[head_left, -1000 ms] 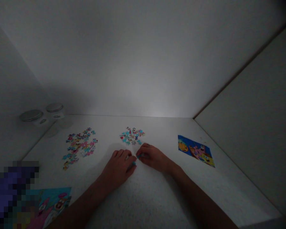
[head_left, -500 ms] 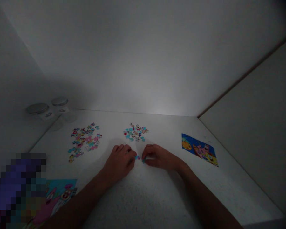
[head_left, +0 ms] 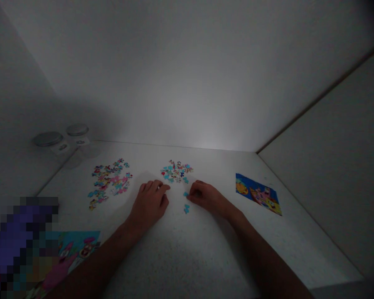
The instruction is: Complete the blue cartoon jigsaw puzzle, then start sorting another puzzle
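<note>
My right hand [head_left: 204, 197] has its thumb and index finger pinched at the edge of a small light-blue puzzle piece [head_left: 185, 194]. Just below it, a second light-blue puzzle piece [head_left: 186, 209] lies loose on the white table. My left hand [head_left: 150, 201] is to the left of these pieces, palm down, thumb and index finger apart with nothing between them. Beyond both hands is a small pile of mixed puzzle pieces [head_left: 176, 171], many of them light blue.
A larger spread of puzzle pieces [head_left: 110, 180] is on the left. Two clear jars with silver lids [head_left: 48, 138] stand at the back left. A cartoon picture card [head_left: 258, 194] lies on the right; another cartoon picture [head_left: 71, 257] is partly under my left forearm. White walls enclose the table.
My left hand has drawn back to the left, away from the multicoloured piece at its fingertips. My right hand has shifted slightly farther from me, and a light-blue piece now shows uncovered on the table.
</note>
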`<state>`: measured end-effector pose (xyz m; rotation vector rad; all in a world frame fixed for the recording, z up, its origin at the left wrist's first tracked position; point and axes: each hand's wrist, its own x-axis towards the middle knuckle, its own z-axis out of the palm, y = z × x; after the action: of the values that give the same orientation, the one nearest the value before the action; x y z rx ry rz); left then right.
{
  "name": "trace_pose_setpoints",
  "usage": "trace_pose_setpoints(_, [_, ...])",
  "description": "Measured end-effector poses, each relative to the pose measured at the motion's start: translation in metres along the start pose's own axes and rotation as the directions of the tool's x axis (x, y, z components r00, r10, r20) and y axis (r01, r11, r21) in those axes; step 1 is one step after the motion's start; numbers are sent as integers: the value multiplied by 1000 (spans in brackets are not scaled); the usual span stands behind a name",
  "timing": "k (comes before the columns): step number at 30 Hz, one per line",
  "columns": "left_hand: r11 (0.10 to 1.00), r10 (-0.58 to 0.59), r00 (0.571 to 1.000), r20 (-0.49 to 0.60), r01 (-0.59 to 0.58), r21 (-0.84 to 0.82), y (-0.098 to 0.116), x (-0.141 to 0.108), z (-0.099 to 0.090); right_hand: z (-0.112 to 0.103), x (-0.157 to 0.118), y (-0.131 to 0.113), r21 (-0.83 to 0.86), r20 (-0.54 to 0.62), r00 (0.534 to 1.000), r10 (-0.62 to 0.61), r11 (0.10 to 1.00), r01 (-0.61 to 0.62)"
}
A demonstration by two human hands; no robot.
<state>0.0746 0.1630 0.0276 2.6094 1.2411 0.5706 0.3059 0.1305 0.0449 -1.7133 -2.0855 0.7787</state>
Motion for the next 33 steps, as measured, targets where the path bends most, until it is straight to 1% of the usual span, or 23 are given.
trace_pose_setpoints(2, [1000,-26,1000,-8,26,7,-7,0,-4,-6,-1,2,5,19,999,27,1000,-27])
trace_pose_setpoints(4, [999,-39,999,3,39,10,-15,0,-8,-7,-1,5,19,30,999,24,1000,-24])
trace_pose_setpoints(8, [1000,-16,998,53,16,4,-24,-2,-15,-6,0,11,108,-12,999,-42,993,43])
trace_pose_setpoints(11, [1000,1,997,72,-1,0,-23,-2,-13,-5,1,12,149,11,997,-83,986,80])
trace_pose_setpoints(13, [1000,-2,998,68,2,-1,-21,-2,-10,-5,2,12,135,35,996,-79,988,74])
trace_pose_setpoints(17, [1000,12,998,66,-11,-22,-19,1,-5,-6,1,12,96,22,998,-60,994,58])
trace_pose_setpoints(20, [998,36,997,69,-33,-45,-20,1,-6,-7,0,13,107,26,998,-64,992,61])
trace_pose_setpoints(24, [998,38,998,54,-35,-53,-18,1,-8,-5,0,15,118,65,992,-111,988,103])
trace_pose_setpoints(28, [998,35,999,41,-33,-53,-17,1,-7,-3,1,18,84,36,998,-54,995,51])
trace_pose_setpoints(31, [998,45,998,33,-43,-47,-19,2,-4,-3,1,18,96,39,998,-59,994,55])
trace_pose_setpoints(33, [998,54,998,16,-54,-32,-19,2,-3,-5,2,20,125,8,999,-53,991,51])
